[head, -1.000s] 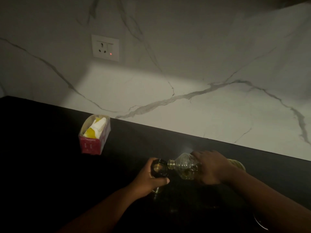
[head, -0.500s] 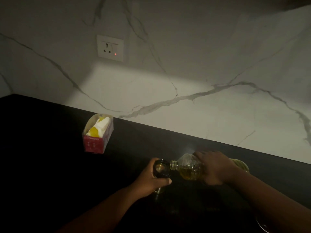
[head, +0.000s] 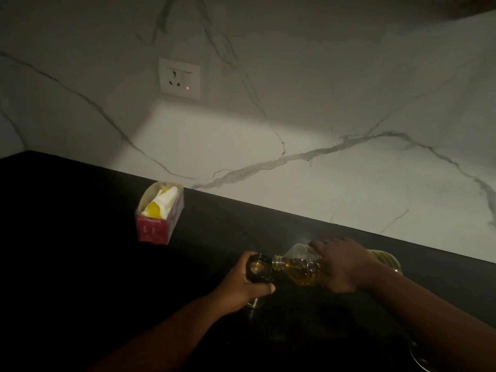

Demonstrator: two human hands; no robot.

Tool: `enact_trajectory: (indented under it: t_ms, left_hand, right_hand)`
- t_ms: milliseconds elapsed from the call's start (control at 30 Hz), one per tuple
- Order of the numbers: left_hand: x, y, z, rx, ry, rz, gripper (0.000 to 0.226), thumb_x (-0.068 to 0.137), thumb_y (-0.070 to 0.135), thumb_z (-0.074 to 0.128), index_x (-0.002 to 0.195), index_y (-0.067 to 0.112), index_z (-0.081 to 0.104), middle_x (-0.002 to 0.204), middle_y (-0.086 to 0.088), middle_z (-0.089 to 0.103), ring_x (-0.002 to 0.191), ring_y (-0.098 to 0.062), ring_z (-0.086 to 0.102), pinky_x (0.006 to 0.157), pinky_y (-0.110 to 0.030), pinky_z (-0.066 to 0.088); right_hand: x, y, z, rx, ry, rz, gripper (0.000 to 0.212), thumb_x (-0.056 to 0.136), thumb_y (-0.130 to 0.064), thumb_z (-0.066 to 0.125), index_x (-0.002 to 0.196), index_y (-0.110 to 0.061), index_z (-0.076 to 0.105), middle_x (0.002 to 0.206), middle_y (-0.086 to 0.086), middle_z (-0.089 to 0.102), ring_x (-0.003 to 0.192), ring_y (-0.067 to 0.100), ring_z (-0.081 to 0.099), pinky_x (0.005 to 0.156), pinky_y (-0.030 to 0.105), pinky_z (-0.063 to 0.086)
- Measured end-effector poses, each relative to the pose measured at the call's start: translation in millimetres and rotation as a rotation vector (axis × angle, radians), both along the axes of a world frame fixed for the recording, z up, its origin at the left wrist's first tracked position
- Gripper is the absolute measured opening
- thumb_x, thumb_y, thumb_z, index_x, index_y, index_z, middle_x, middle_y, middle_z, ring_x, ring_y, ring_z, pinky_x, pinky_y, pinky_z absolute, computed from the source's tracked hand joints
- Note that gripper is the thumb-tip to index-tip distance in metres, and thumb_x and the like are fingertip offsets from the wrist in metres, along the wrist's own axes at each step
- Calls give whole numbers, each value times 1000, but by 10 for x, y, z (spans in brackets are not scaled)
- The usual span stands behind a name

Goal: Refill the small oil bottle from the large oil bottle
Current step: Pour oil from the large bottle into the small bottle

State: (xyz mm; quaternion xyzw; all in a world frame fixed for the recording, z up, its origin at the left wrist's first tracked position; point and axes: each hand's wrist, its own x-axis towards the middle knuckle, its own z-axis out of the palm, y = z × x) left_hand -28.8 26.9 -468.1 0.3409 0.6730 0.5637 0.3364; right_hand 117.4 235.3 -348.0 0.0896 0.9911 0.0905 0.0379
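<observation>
Pouring under way, seen from the head view only. Left hand (head: 243, 284) wrapped around the small oil bottle (head: 259, 268), steadying it upright on the dark counter (head: 80, 264), near the middle and toward the near edge. Right hand (head: 339, 264) closed over the body of the large oil bottle (head: 300, 267), tipped almost flat with its neck pointing left and its open mouth right at the rim of the small one, touching or just beside it; too dim to tell which. Golden oil pooled in the shoulder and neck of the large bottle, reaching the mouth. No clear stream visible in this light, though a yellowish glint inside the small opening suggests oil already arriving.

Judged as mid-task: both caps apparently off, bottles lined up, transfer begun or about to. Fill level in the small bottle hidden by dark glass and the gripping fingers, so how much remains cannot be told. Left to do, most likely: finishing the pour, righting the large bottle, recapping both.

Further left and farther back, well apart from the hands, a red box (head: 159, 214) holding white and yellow wrappers. Wall socket (head: 179, 78) on the marble backsplash, uninvolved.
</observation>
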Motion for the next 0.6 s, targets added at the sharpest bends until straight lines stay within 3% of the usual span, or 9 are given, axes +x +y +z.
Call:
enact_trajectory:
  t_ms: [200,333,600]
  left_hand:
    - [2,-8,12,12,-11,-10,70,55,41,85,114,46,49,114,8,67,106,-6,66,87,-25,53]
    - [4,-10,11,24,-10,-8,71,56,38,86,117,39,50,115,4,66,110,-12,65,95,-34,53]
    - [-8,-24,29,3,-19,-23,67,65,30,86,117,45,48,117,9,65,108,-6,64,87,-25,51]
  right_hand:
    - [-14,-13,28,-4,-7,0,71,65,-61,60,127,-30,43,109,-9,60,101,13,57,91,29,34]
    - [-13,-21,47,2,-11,-5,66,65,-60,58,123,-30,45,108,-8,61,101,15,59,89,29,36]
    - [-23,-45,97,-14,-40,-8,68,65,-60,61,124,-30,44,109,-8,59,102,14,56,95,31,37]
